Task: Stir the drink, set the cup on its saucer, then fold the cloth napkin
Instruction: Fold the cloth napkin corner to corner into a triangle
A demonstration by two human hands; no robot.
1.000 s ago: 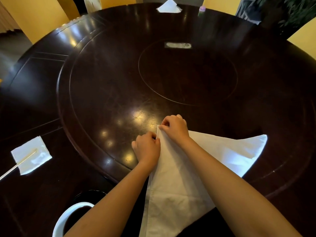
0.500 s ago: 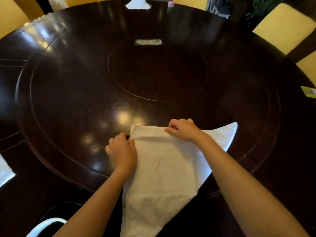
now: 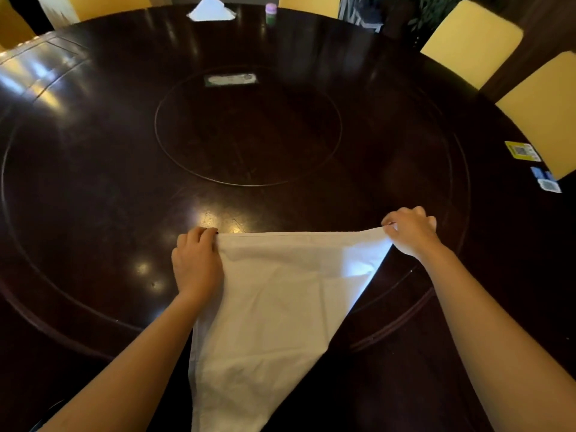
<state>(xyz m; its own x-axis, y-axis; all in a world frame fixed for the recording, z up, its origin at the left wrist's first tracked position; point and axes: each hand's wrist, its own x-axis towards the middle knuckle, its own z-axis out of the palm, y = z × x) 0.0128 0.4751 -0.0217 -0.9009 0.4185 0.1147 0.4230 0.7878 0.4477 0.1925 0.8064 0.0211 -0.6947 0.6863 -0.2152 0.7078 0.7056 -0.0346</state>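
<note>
A white cloth napkin (image 3: pixel 274 310) lies on the dark round table (image 3: pixel 93 188) as a triangle, its long straight edge away from me and its point hanging toward me over the table's near edge. My left hand (image 3: pixel 194 263) pinches the far left corner of that edge. My right hand (image 3: pixel 411 230) pinches the far right corner, holding the edge taut between the two hands. The cup and saucer are out of view.
A folded white napkin (image 3: pixel 211 12) and a small purple-capped bottle (image 3: pixel 271 12) stand at the table's far edge. A label (image 3: pixel 230 79) lies on the inner turntable. Coloured stickers (image 3: pixel 522 151) sit at the right rim. Yellow chairs (image 3: pixel 470 42) surround the table.
My right hand slid right along the napkin's far edge to its right corner, and the edge is now stretched taut. The view panned right, so the cup at the lower left left the frame.
</note>
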